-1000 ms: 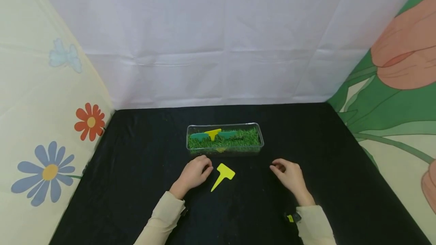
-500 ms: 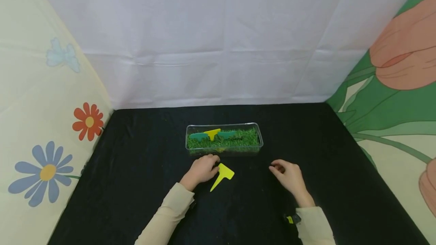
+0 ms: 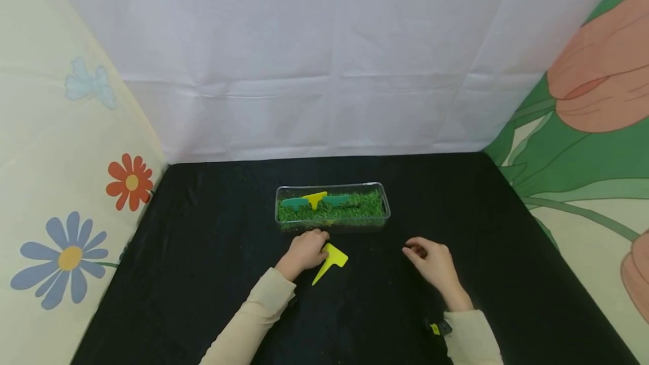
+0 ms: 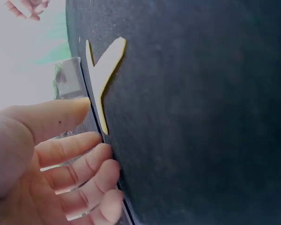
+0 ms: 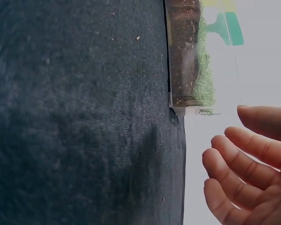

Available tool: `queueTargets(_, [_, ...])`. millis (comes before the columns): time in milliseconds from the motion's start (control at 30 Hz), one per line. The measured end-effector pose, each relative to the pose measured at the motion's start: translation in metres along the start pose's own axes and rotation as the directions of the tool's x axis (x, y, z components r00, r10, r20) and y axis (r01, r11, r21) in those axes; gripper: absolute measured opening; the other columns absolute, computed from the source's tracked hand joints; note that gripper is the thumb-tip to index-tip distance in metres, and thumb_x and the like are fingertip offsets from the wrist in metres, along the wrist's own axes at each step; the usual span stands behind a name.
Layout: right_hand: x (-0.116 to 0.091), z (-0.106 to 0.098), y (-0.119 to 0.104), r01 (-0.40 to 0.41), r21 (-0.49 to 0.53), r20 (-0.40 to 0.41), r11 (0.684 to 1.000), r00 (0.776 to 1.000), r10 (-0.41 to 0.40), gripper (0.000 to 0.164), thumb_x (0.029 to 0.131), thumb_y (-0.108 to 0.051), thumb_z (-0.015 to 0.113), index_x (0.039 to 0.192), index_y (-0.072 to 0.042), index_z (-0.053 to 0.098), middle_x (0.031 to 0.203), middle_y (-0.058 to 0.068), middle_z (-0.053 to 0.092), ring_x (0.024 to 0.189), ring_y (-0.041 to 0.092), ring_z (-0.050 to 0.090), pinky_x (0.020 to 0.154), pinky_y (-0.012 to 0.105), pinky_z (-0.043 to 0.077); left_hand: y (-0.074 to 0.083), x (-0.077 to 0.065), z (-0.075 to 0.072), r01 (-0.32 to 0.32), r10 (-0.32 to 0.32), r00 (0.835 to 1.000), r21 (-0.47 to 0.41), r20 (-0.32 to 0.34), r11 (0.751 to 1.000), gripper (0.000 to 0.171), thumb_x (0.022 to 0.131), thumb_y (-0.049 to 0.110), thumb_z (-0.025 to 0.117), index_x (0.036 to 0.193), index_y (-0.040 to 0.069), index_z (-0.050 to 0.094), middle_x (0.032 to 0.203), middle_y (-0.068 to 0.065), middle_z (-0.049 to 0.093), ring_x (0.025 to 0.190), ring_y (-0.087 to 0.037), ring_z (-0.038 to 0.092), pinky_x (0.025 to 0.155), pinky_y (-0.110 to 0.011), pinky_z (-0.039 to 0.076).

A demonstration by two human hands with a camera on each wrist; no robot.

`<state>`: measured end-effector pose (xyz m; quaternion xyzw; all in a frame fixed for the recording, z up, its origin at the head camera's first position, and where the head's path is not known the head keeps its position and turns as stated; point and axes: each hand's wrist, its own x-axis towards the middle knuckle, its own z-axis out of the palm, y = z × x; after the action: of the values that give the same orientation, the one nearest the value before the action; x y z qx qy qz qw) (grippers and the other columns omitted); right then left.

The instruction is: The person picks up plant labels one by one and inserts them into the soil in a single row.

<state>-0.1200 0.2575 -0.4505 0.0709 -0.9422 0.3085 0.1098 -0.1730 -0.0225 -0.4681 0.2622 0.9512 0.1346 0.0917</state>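
Observation:
A yellow T-shaped plant label (image 3: pixel 332 260) lies flat on the black cloth in front of the planter. My left hand (image 3: pixel 306 249) is at the label's upper left corner. In the left wrist view, thumb and loosely bent fingers stand apart close to the yellow label (image 4: pixel 103 77); whether they touch it I cannot tell. My right hand (image 3: pixel 431 261) hovers or rests over the cloth to the right, fingers relaxed and holding nothing. Behind both, a clear plastic planter (image 3: pixel 365 221) holds soil and green grass (image 3: pixel 367 204), with a yellow label (image 3: pixel 315 199) and teal labels (image 3: pixel 337 200) standing in it.
Black cloth (image 3: pixel 218 230) covers the table. A white sheet (image 3: pixel 329 72) hangs behind it, with flower-printed cloth (image 3: pixel 66 185) on the left and tulip-printed cloth (image 3: pixel 583 156) on the right.
My left hand has moved right, up to the loose yellow label. The right hand has stayed nearly where it was. The label and the planter have not moved on the table.

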Motion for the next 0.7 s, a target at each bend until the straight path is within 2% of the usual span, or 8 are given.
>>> queueTargets(133, [0.000, 0.001, 0.000, 0.001, 0.004, 0.003, 1.000, 1.000, -0.001, 0.009, 0.080, -0.006, 0.069, 0.088, -0.003, 0.067, 0.073, 0.002, 0.062, 0.061, 0.013, 0.056, 0.053, 0.027, 0.044, 0.005, 0.002, 0.000, 0.029, -0.030, 0.999, 0.031, 0.039, 0.999, 0.021, 0.084, 0.025, 0.064, 0.101, 0.011, 0.062, 0.081, -0.002, 0.051, 0.067, -0.016, 0.048, 0.055, -0.030, 0.041])
queueTargets(267, [0.000, 0.003, -0.001, 0.000, 0.004, 0.005, 1.000, 1.000, 0.000, 0.009, 0.080, -0.006, 0.069, 0.088, -0.002, 0.067, 0.072, 0.002, 0.062, 0.061, 0.013, 0.056, 0.053, 0.027, 0.044, 0.009, 0.003, -0.001, 0.044, -0.047, 0.998, 0.053, 0.052, 0.998, 0.025, 0.083, 0.027, 0.066, 0.102, 0.012, 0.061, 0.084, -0.003, 0.052, 0.068, -0.017, 0.048, 0.055, -0.030, 0.041])
queueTargets(500, [0.000, 0.003, -0.003, -0.003, 0.005, 0.019, 1.000, 1.000, 0.002, 0.009, 0.080, -0.007, 0.069, 0.088, -0.002, 0.067, 0.072, 0.002, 0.062, 0.060, 0.013, 0.055, 0.053, 0.027, 0.043, 0.010, 0.005, 0.002, 0.068, -0.072, 0.997, 0.101, 0.040, 0.993, 0.026, 0.082, 0.029, 0.068, 0.100, 0.012, 0.063, 0.083, -0.003, 0.054, 0.070, -0.018, 0.052, 0.055, -0.031, 0.043])
queueTargets(700, [0.000, 0.005, -0.003, -0.003, 0.002, 0.023, 1.000, 1.000, 0.003, 0.009, 0.080, -0.007, 0.068, 0.087, -0.002, 0.067, 0.072, 0.001, 0.061, 0.060, 0.012, 0.055, 0.053, 0.027, 0.043, 0.012, 0.003, 0.002, 0.073, -0.077, 0.996, 0.109, 0.034, 0.991, 0.023, 0.083, 0.027, 0.067, 0.099, 0.011, 0.064, 0.084, -0.004, 0.055, 0.070, -0.018, 0.053, 0.054, -0.031, 0.043])
